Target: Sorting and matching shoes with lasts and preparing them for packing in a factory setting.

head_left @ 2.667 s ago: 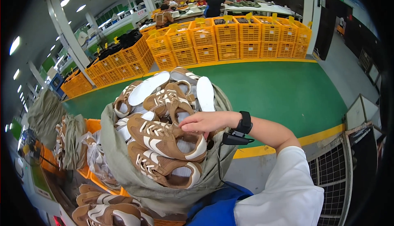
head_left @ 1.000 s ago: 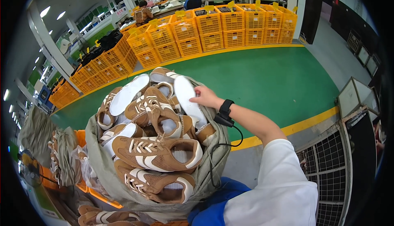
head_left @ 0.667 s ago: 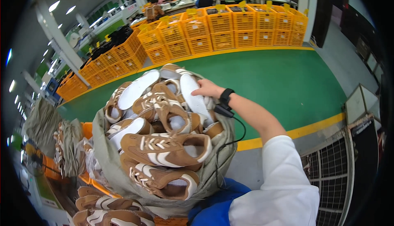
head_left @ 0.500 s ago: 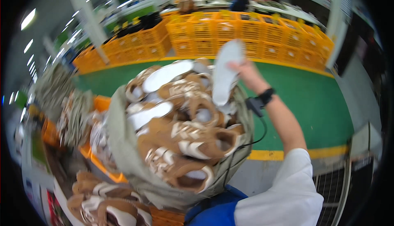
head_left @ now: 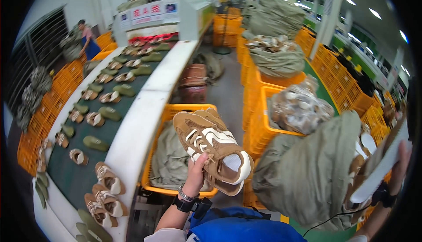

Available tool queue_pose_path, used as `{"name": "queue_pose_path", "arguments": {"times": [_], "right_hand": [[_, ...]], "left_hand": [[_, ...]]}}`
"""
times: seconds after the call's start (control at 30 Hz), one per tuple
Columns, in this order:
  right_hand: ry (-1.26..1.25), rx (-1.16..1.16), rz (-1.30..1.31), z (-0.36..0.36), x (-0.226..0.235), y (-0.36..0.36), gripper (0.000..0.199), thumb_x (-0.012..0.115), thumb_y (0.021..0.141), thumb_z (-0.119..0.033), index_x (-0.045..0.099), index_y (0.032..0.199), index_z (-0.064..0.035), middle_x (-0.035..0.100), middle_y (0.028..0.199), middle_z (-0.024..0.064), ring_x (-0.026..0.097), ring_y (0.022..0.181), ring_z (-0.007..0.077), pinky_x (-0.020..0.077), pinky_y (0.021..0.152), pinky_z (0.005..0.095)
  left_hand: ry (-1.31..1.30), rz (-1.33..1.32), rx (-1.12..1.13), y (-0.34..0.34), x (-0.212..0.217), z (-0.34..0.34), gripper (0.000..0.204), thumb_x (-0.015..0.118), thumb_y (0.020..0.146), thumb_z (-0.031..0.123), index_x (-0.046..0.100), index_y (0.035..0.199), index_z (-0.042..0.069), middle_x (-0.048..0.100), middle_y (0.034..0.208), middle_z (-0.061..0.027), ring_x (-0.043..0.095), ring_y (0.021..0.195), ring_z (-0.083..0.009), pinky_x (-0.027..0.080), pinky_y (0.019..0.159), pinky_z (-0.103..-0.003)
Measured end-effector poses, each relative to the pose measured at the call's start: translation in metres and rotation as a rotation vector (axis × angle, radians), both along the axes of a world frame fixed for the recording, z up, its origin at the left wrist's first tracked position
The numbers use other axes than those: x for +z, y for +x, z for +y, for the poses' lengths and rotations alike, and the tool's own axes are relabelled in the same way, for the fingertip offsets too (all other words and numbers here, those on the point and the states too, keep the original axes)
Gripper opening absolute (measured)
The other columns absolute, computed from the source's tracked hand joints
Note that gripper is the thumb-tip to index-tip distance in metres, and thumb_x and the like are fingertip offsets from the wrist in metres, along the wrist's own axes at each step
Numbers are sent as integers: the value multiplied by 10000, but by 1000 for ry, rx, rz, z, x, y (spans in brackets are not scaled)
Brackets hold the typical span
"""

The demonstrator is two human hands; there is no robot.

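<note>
My left hand is closed around a pair of brown and white lace-up sneakers, pressed side by side with their openings towards me. They hang over an orange crate with grey-green cloth inside. Near the right rim, my right hand grips another shoe whose long white sole faces me; its fingers are partly blurred. That shoe is beside a grey-green cloth sack full of similar sneakers. Three brown sneakers stand on the white ledge at lower left.
A dark green conveyor belt runs away on the left, carrying sneakers and green foot-shaped forms. Stacked orange crates and a clear bag of shoes stand right of centre. Another person is at far left.
My view has swung left from the sack to the conveyor. The sack is now at the right, with my right hand still holding the white-soled shoe. My left hand has come into view with the sneakers.
</note>
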State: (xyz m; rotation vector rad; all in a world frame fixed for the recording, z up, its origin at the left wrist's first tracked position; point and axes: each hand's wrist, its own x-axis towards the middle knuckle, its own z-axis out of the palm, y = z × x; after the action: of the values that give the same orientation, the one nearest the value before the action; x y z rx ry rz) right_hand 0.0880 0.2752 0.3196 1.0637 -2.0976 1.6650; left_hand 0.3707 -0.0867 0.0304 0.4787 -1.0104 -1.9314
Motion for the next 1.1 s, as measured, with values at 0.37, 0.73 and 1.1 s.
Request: {"name": "queue_pose_path", "arguments": {"times": [0.37, 0.73, 1.1], "right_hand": [[613, 960, 247, -554, -230, 202, 482, 664, 763, -299, 500, 1088, 17, 603, 966, 245, 611, 888, 346, 484, 757, 404], [1170, 1041, 538, -724, -406, 436, 836, 593, 748, -549, 251, 1409, -168, 347, 1338, 270, 362, 1206, 475, 316, 988, 523], [903, 1105, 163, -736, -440, 323, 727, 548, 782, -530, 376, 1356, -118, 479, 1244, 229, 484, 1116, 392, 404, 938, 431]], "left_hand": [[4, -683, 526, 231, -60, -196, 354, 544, 881, 293, 582, 1066, -6, 625, 978, -59, 580, 871, -119, 466, 754, -263], [255, -1599, 757, 276, -102, -261, 998, 575, 675, 684, 292, 1383, 41, 295, 1376, -293, 306, 1284, -402, 272, 1050, -430], [85, -1268, 928, 310, -157, -187, 854, 639, 802, 389, 213, 1354, -104, 348, 1349, -303, 352, 1265, -377, 293, 1038, -364]]}}
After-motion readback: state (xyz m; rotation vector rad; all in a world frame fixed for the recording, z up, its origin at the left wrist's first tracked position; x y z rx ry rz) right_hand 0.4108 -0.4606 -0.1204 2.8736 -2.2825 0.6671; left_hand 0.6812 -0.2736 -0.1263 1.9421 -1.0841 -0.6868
